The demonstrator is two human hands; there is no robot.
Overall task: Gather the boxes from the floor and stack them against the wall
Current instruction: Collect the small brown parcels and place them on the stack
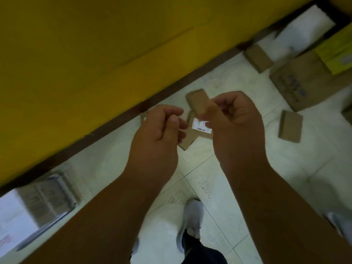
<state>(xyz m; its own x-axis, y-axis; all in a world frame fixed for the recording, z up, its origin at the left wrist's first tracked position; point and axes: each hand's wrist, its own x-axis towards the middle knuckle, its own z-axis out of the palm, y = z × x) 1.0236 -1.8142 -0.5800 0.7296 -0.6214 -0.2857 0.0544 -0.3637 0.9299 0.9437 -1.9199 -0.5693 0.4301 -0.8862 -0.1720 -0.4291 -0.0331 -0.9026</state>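
I look down from the head camera at both bare hands raised over a pale tiled floor (238, 187), beside a yellow wall (85, 54) with a dark skirting strip along its foot. My right hand (236, 119) has its fingers curled around a small brown cardboard box (197, 102), thumb pressed to the near face, so the box sticks up and to the left out of the grip. My left hand (158, 126) hovers just beside it with fingers loosely curled; the fingertips seem to hold nothing, though blur keeps me from being sure. On the floor below the hands lies a flat brown box with a white label (200, 125), partly hidden behind both hands, close to the skirting. Well to the right lies another small brown box (290, 126) on the tiles. Further back, near the wall, sits one more small box (258, 58), and beside it a larger cardboard carton (304, 79) with a yellow-green package (337, 54) at the frame's edge. At lower left a metal-framed grid-like object (47, 199) rests against the wall. A white shoe (192, 216) shows at the bottom.
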